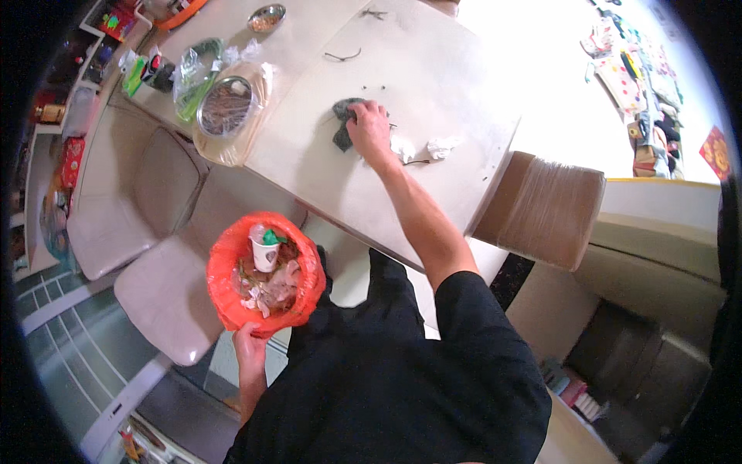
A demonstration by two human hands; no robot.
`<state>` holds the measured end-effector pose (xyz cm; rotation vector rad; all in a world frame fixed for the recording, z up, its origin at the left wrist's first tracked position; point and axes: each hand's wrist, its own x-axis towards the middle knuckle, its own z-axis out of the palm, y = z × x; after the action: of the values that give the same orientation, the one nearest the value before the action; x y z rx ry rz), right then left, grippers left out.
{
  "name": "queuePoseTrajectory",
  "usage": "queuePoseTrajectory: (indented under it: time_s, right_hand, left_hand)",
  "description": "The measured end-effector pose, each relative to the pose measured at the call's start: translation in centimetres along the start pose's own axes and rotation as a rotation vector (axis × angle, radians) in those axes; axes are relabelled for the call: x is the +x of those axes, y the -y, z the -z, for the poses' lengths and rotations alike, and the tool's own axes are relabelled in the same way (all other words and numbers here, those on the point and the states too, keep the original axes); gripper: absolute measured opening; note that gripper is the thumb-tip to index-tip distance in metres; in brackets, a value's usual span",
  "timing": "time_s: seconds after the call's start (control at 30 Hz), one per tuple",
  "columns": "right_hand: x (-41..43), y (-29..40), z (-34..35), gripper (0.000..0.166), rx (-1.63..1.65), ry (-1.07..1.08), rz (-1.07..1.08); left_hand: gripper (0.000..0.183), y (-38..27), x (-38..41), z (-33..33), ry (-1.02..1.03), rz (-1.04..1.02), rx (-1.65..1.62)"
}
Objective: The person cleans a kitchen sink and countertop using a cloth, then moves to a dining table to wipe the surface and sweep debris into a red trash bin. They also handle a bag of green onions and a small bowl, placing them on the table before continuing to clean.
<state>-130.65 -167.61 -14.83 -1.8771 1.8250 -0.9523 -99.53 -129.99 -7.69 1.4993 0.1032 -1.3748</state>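
Note:
My left hand [250,342] grips the near rim of a waste bin lined with a red plastic bag [223,290], held beside my legs at the table's front edge. Inside the bin lie a white paper cup [266,257], crumpled tissues [283,287] and other scraps. Over the table [301,145], my right hand [371,130] has its fingers on a dark grey crumpled cloth [342,138]. Part of the cloth is hidden under the hand. Just right of that hand lie two crumpled white tissues [442,147] [404,148] and a thin dark twig-like scrap [417,162].
Farther left on the table stand a plastic-covered metal bowl [225,107], bagged green vegetables [194,87] and a small metal bowl [266,18]. Thin scraps [343,56] lie toward the back. Chairs [168,290] flank the left side; a brown stool [542,209] stands right.

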Motion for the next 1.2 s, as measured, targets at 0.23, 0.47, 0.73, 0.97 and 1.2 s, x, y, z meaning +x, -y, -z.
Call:
queuePoseTrajectory:
  time_s: [0.23,0.47,0.73,0.97,1.2]
  right_hand:
    - [3.7,-3.2,14.5,0.03,0.595,0.029,-0.072]
    - [0.6,-18.6,19.1,0.041,0.002,0.122,-0.33]
    - [-8.4,-5.4,5.0,0.038,-0.091,-0.093,-0.022]
    - [4.1,-4.3,9.8,0.034,0.35,-0.121,-0.127]
    - [20.1,-16.7,5.8,0.039,-0.126,-0.39,-0.069]
  left_hand:
    - [0.052,1.1,0.1,0.3,-0.059,0.056,-0.033]
    - [0.054,1.5,2.8,1.4,-0.13,0.069,0.066]
    - [0.048,0.8,3.3,1.5,-0.193,0.012,0.057]
    - [0.039,1.6,3.4,1.5,-0.224,0.009,-0.007]
    - [0.032,5.6,1.7,3.7,-0.244,-0.254,0.487]
